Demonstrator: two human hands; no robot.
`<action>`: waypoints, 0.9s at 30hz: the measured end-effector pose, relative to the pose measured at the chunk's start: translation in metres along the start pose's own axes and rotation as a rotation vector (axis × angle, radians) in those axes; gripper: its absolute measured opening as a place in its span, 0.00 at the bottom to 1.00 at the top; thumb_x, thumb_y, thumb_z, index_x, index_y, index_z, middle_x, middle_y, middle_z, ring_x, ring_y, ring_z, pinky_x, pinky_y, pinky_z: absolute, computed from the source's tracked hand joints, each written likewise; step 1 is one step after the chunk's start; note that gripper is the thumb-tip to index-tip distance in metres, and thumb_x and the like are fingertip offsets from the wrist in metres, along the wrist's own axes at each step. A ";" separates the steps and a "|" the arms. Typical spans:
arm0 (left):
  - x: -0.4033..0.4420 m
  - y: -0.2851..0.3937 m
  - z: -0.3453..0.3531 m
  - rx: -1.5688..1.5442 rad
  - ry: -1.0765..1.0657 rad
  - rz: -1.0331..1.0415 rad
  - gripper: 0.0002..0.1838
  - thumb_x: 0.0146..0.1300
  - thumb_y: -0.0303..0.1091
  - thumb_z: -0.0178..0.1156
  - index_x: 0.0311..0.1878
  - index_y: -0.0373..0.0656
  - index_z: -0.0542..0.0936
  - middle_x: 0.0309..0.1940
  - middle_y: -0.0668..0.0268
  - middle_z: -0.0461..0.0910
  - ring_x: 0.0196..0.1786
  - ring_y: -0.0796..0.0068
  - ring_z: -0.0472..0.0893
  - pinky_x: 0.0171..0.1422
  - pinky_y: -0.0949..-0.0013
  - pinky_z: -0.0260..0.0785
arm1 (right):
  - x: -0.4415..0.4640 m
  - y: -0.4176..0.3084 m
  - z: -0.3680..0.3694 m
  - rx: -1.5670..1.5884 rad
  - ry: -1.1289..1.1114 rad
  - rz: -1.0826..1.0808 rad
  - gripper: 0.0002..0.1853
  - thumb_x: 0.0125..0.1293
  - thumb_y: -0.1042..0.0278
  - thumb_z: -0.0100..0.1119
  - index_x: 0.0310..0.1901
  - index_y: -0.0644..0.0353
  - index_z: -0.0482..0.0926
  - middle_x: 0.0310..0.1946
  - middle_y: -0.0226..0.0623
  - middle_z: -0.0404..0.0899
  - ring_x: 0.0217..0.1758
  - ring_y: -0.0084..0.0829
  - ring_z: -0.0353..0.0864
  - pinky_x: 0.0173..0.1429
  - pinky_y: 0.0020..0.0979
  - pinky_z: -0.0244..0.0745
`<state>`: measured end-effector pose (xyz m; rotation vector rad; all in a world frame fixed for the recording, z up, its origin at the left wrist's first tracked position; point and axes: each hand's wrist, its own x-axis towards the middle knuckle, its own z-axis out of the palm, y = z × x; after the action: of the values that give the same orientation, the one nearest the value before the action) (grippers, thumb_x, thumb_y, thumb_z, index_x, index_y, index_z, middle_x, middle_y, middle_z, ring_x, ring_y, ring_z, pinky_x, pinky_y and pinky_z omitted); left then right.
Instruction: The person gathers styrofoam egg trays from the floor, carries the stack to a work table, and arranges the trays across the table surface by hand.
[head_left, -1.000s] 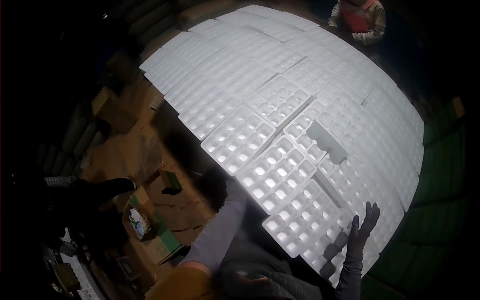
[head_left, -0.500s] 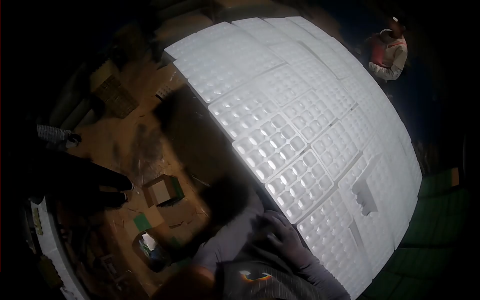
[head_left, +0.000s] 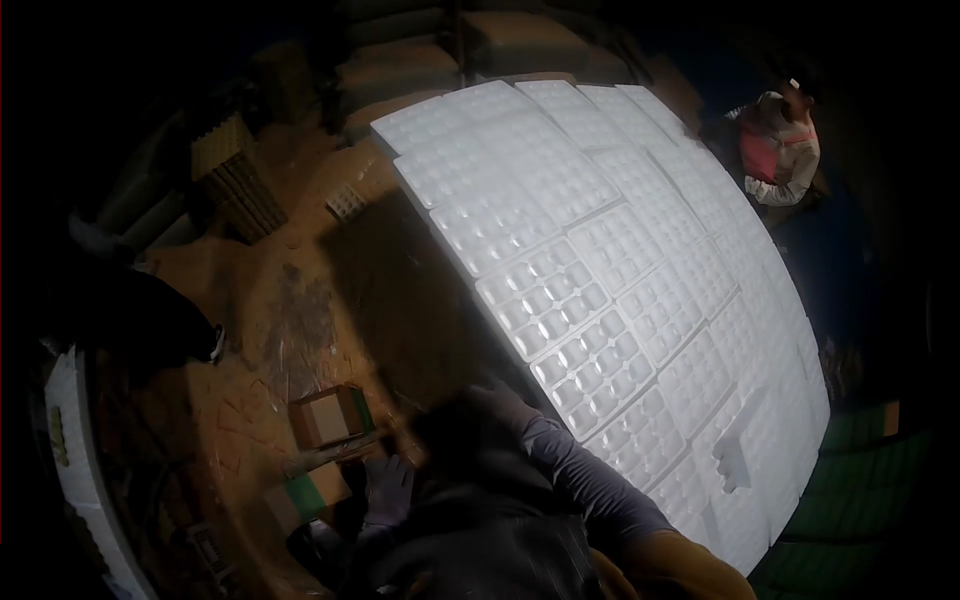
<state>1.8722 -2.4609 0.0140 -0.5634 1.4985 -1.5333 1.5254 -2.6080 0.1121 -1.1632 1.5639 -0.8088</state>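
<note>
My left hand [head_left: 388, 487], in a grey glove, is low beside the flaps of an open cardboard box [head_left: 298, 420] on the floor. Its fingers are spread and I see nothing in them. My right hand [head_left: 503, 406], also gloved, is by the near edge of a wide surface of white trays [head_left: 585, 370] with rows of hollows. Shadow hides its fingertips, so I cannot make out whether it grips anything. A broken white piece [head_left: 733, 455] sticks up from the trays at the right.
A co-worker [head_left: 780, 150] stands across the trays. Another person's dark legs [head_left: 165, 315] are at the left. A stack of moulded trays [head_left: 238, 180] and a small tray [head_left: 346, 201] lie on the brown floor. Large sacks [head_left: 400, 75] are behind, green stacks [head_left: 840, 500] at the right.
My hands, close together in front of my body before, are now apart: the left down by the box, the right forward along the tray edge. The view has shifted; the person at left has moved.
</note>
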 end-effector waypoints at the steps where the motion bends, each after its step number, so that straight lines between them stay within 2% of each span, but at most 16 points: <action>1: 0.008 -0.016 0.007 -0.015 -0.006 0.047 0.30 0.79 0.48 0.44 0.79 0.56 0.52 0.79 0.62 0.50 0.80 0.58 0.51 0.85 0.54 0.39 | 0.023 -0.012 0.005 0.043 0.038 -0.052 0.20 0.74 0.64 0.55 0.62 0.64 0.74 0.59 0.44 0.78 0.61 0.35 0.76 0.66 0.34 0.70; 2: 0.024 -0.025 0.019 -0.051 -0.033 0.004 0.31 0.79 0.49 0.45 0.80 0.57 0.51 0.79 0.62 0.50 0.79 0.59 0.51 0.85 0.54 0.40 | 0.045 -0.022 0.007 0.092 0.079 -0.107 0.20 0.73 0.64 0.55 0.62 0.64 0.74 0.59 0.44 0.78 0.62 0.35 0.75 0.66 0.34 0.70; 4: 0.055 -0.041 0.044 -0.121 -0.081 -0.085 0.33 0.78 0.49 0.47 0.80 0.59 0.50 0.79 0.64 0.50 0.79 0.59 0.52 0.84 0.55 0.42 | 0.064 -0.041 -0.010 -0.444 -0.002 -0.199 0.22 0.72 0.65 0.56 0.64 0.64 0.71 0.61 0.47 0.76 0.65 0.39 0.73 0.69 0.36 0.68; 5: 0.068 -0.069 0.062 -0.291 -0.092 -0.065 0.34 0.77 0.50 0.49 0.80 0.59 0.50 0.80 0.64 0.49 0.79 0.59 0.52 0.84 0.54 0.43 | 0.053 -0.099 -0.014 0.010 -0.006 0.079 0.23 0.72 0.65 0.56 0.65 0.65 0.70 0.62 0.48 0.74 0.66 0.41 0.72 0.70 0.37 0.67; 7: 0.107 -0.088 0.092 -0.327 -0.123 -0.039 0.35 0.76 0.50 0.51 0.80 0.61 0.50 0.80 0.66 0.50 0.79 0.58 0.52 0.83 0.53 0.43 | 0.086 -0.098 0.002 0.268 0.026 0.169 0.26 0.72 0.66 0.55 0.68 0.66 0.66 0.65 0.51 0.71 0.69 0.44 0.70 0.72 0.37 0.64; 8: 0.128 -0.087 0.108 -0.190 -0.141 -0.031 0.35 0.76 0.49 0.51 0.80 0.62 0.50 0.79 0.67 0.50 0.79 0.58 0.51 0.83 0.52 0.43 | 0.110 -0.055 0.029 0.073 0.070 -0.013 0.28 0.72 0.66 0.55 0.70 0.67 0.64 0.67 0.53 0.69 0.70 0.46 0.68 0.74 0.38 0.63; 9: 0.149 -0.087 0.123 -0.053 -0.161 -0.023 0.35 0.76 0.49 0.52 0.81 0.62 0.50 0.79 0.67 0.51 0.80 0.57 0.51 0.82 0.51 0.43 | 0.128 -0.044 0.040 -0.184 0.077 -0.369 0.29 0.73 0.61 0.54 0.71 0.63 0.63 0.68 0.56 0.68 0.68 0.49 0.72 0.69 0.42 0.69; 11: 0.191 -0.129 0.156 0.571 -0.108 0.229 0.29 0.75 0.46 0.52 0.75 0.58 0.56 0.72 0.66 0.58 0.76 0.57 0.56 0.80 0.50 0.47 | 0.171 -0.067 0.038 0.008 0.004 -0.230 0.30 0.73 0.63 0.55 0.71 0.66 0.62 0.69 0.54 0.67 0.70 0.48 0.68 0.74 0.40 0.63; 14: 0.288 -0.243 0.219 2.018 0.146 0.957 0.15 0.73 0.38 0.52 0.59 0.44 0.76 0.53 0.58 0.75 0.63 0.55 0.72 0.74 0.48 0.59 | 0.218 -0.092 0.035 0.127 -0.061 -0.176 0.28 0.72 0.64 0.54 0.69 0.67 0.65 0.67 0.52 0.69 0.70 0.47 0.68 0.74 0.40 0.62; 15: 0.317 -0.248 0.252 2.200 0.159 1.012 0.18 0.74 0.39 0.50 0.61 0.43 0.73 0.55 0.59 0.74 0.63 0.57 0.72 0.74 0.50 0.59 | 0.217 -0.093 0.036 0.135 -0.077 -0.172 0.27 0.72 0.64 0.54 0.68 0.66 0.67 0.66 0.52 0.70 0.69 0.47 0.69 0.73 0.40 0.63; 17: 0.377 -0.234 0.327 2.419 0.001 0.802 0.22 0.77 0.43 0.45 0.67 0.41 0.67 0.60 0.59 0.72 0.64 0.61 0.71 0.75 0.54 0.59 | 0.214 -0.093 0.028 0.134 -0.107 -0.171 0.25 0.71 0.63 0.54 0.66 0.64 0.70 0.64 0.51 0.72 0.67 0.46 0.71 0.71 0.41 0.65; 19: 0.432 -0.222 0.402 2.623 -0.265 0.425 0.27 0.80 0.46 0.39 0.73 0.40 0.61 0.65 0.59 0.69 0.65 0.65 0.71 0.76 0.59 0.59 | 0.231 -0.106 0.015 0.125 -0.138 -0.185 0.23 0.71 0.63 0.53 0.64 0.63 0.73 0.62 0.50 0.74 0.65 0.46 0.73 0.69 0.42 0.67; 20: 0.458 -0.236 0.431 2.790 -0.353 0.294 0.29 0.81 0.47 0.37 0.76 0.39 0.58 0.68 0.60 0.68 0.66 0.67 0.71 0.76 0.61 0.58 | 0.222 -0.141 0.008 0.349 -0.158 -0.109 0.26 0.70 0.67 0.54 0.68 0.64 0.69 0.65 0.48 0.72 0.69 0.43 0.70 0.72 0.41 0.64; 22: 0.513 -0.366 0.425 3.375 -0.570 0.358 0.22 0.81 0.41 0.41 0.69 0.37 0.66 0.61 0.60 0.73 0.63 0.71 0.73 0.70 0.68 0.64 | 0.236 -0.164 0.001 0.338 -0.131 -0.079 0.24 0.72 0.63 0.55 0.65 0.64 0.71 0.62 0.45 0.74 0.65 0.39 0.72 0.70 0.37 0.66; 24: 0.611 -0.398 0.457 3.408 -0.232 0.102 0.33 0.80 0.56 0.35 0.75 0.40 0.63 0.73 0.57 0.65 0.76 0.66 0.62 0.80 0.62 0.50 | 0.258 -0.171 0.001 0.335 -0.090 -0.037 0.23 0.73 0.58 0.56 0.63 0.65 0.73 0.59 0.43 0.76 0.62 0.35 0.75 0.68 0.34 0.68; 27: 0.805 -0.415 0.461 3.412 -0.061 -0.209 0.33 0.80 0.57 0.36 0.75 0.41 0.64 0.72 0.59 0.66 0.75 0.66 0.63 0.78 0.66 0.53 | 0.295 -0.175 0.005 0.407 -0.129 0.222 0.29 0.74 0.61 0.54 0.72 0.63 0.63 0.69 0.44 0.68 0.72 0.37 0.66 0.75 0.35 0.60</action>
<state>1.7345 -3.4327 0.2774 -1.4646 2.4727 1.8452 1.5652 -2.9430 0.1751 -0.7187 1.3162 -0.8372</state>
